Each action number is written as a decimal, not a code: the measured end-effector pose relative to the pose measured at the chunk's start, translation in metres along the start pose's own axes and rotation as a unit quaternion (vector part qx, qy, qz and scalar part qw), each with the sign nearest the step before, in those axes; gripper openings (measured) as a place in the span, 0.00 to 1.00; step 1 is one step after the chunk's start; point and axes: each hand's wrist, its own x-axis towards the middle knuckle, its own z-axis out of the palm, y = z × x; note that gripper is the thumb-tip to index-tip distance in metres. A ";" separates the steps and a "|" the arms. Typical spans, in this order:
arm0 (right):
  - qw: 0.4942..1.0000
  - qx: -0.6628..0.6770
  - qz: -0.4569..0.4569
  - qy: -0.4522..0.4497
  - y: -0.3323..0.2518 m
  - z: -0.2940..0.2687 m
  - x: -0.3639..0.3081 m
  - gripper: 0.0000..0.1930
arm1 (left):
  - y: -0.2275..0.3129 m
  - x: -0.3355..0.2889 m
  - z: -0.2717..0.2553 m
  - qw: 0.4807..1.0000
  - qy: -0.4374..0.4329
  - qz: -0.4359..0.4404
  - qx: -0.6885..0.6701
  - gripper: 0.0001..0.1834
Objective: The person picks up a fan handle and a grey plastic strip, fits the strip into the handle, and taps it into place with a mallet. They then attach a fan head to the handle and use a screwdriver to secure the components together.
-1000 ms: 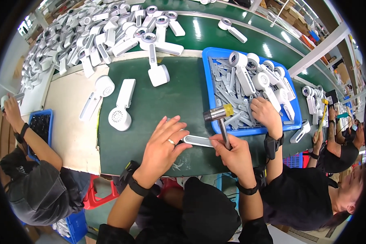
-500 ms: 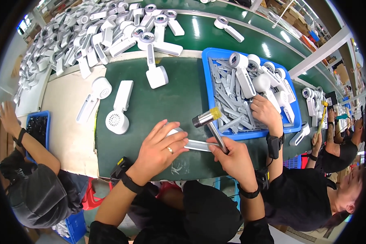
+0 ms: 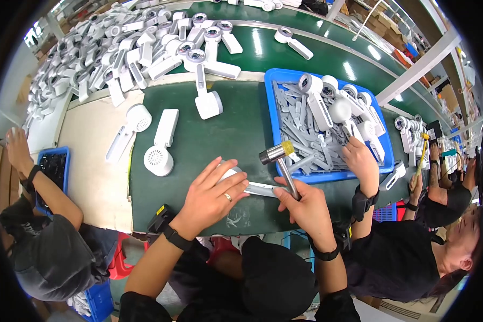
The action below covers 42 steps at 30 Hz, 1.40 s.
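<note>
Left hand clasps a pale handheld unit while the right holds a hammer upright

The left hand (image 3: 209,199) lies over a white handheld unit (image 3: 262,189), its fingers slightly parted and curved over the rounded end, thumb on the near side. A gold ring (image 3: 227,197) shows on one finger. The unit lies low above the table's near edge, its slim handle pointing toward the other hand; most of the round end is hidden under the palm. The right hand (image 3: 308,210) has its thumb and forefinger closed around the shaft of a hammer (image 3: 276,152), the thumb tip at the end of the unit's handle. I can't tell what the tucked fingers do underneath. The hammer's head, one face dark and the other yellow, stands up above the unit.

On the green tabletop (image 3: 231,129), beyond the left hand, lies another white unit with a vented round face. Just past the hammer is a blue tray (image 3: 272,112) of grey strips (image 3: 295,129) with several white units on top; a co-worker's hand (image 3: 359,161) reaches in from the right. To the left is a beige sheet (image 3: 86,182), and farther off a great heap of white units (image 3: 102,64) spreads beside a green conveyor (image 3: 255,45).
</note>
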 end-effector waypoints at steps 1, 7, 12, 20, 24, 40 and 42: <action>1.000 0.002 0.004 -0.003 0.000 0.000 -0.001 0.14 | 0.000 0.000 -0.001 1.000 -0.002 0.014 0.022 0.15; 0.993 0.103 0.051 -0.005 0.017 -0.015 -0.006 0.18 | 0.001 0.003 -0.001 0.997 -0.014 0.049 0.060 0.14; 0.982 0.168 0.046 -0.069 0.028 -0.012 0.003 0.19 | 0.000 0.000 0.001 0.996 -0.017 0.059 0.072 0.15; 0.977 0.183 0.065 -0.088 0.031 -0.010 0.010 0.19 | -0.003 -0.001 0.004 0.996 -0.017 0.051 0.068 0.16; 0.980 0.192 0.047 -0.033 0.031 -0.017 -0.002 0.18 | -0.002 0.001 0.006 0.997 -0.023 0.045 0.052 0.16; 0.987 0.150 -0.054 0.029 0.018 -0.028 -0.035 0.12 | 0.020 0.009 -0.019 0.998 -0.030 -0.007 0.049 0.45; 0.982 0.131 -0.135 0.026 0.018 -0.032 -0.036 0.12 | 0.040 0.024 -0.019 0.998 -0.040 -0.020 -0.033 0.32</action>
